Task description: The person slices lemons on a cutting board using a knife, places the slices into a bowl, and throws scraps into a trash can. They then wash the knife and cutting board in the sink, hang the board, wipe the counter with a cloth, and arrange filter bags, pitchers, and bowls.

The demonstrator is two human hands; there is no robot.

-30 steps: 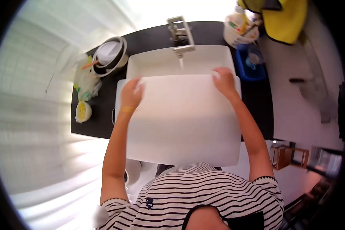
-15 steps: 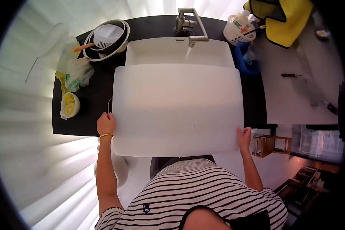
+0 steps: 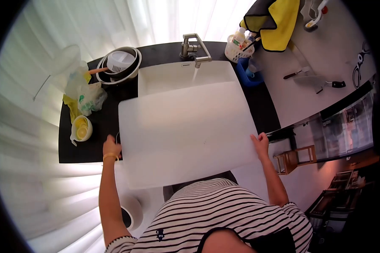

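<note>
A large white board (image 3: 185,135) with rounded corners, flat and slightly translucent, spans the space between my hands and covers the front of the white sink (image 3: 160,80). My left hand (image 3: 111,147) is closed at the board's left edge, near a thin curved loop. At the right edge, my right hand (image 3: 260,144) pinches the board between thumb and fingers. The board sits at a slant, its right side farther from me. Behind it a thin stream of water runs from the metal faucet (image 3: 202,59) into the sink. The board's underside is hidden.
On the black counter (image 3: 105,109) stand nested bowls (image 3: 135,69), plastic bags (image 3: 90,99) and a small bowl with lemon slices (image 3: 82,128). At right are a white basket (image 3: 236,52), a blue container (image 3: 250,80), a yellow cloth (image 3: 283,25) and a cleaver (image 3: 312,82). A bin (image 3: 133,213) stands below left.
The camera view has tilted and shifted, so more of the right wall shows. The board has turned to a slant, its left side nearer me. Both hands stay at its edges.
</note>
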